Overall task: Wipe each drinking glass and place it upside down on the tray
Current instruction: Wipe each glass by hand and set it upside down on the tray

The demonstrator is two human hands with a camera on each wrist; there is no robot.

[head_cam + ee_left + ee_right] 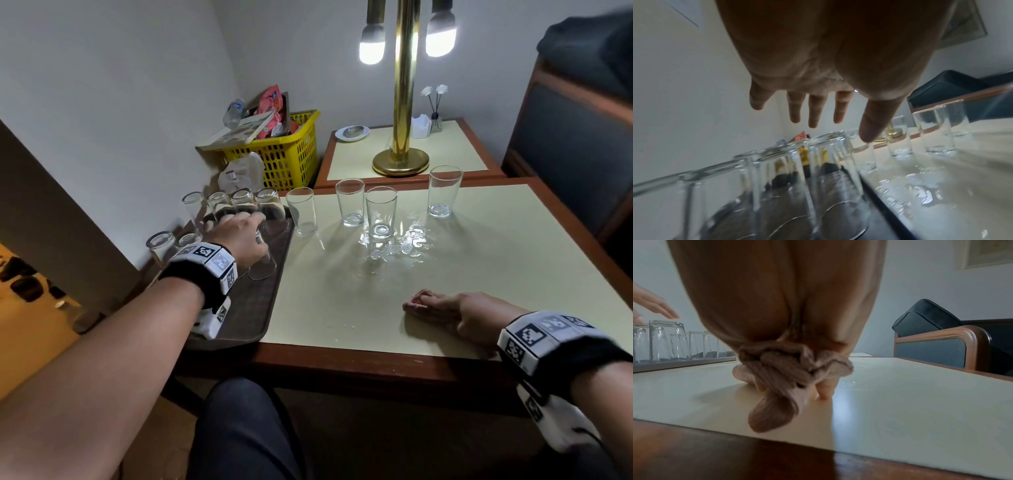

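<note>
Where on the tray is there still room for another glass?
The tray is bare at its near end, below the left hand. Its far half is crowded with upturned glasses. The right hand holds the cloth.

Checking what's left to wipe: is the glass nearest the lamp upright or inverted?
Upright. The glass stands on the table with its thick base down and open rim up.

White walls (120, 68); brass lamp (404, 102) lit on side table (455, 150); dark armchair (575, 144) right; yellow basket (291, 154) in corner.
</note>
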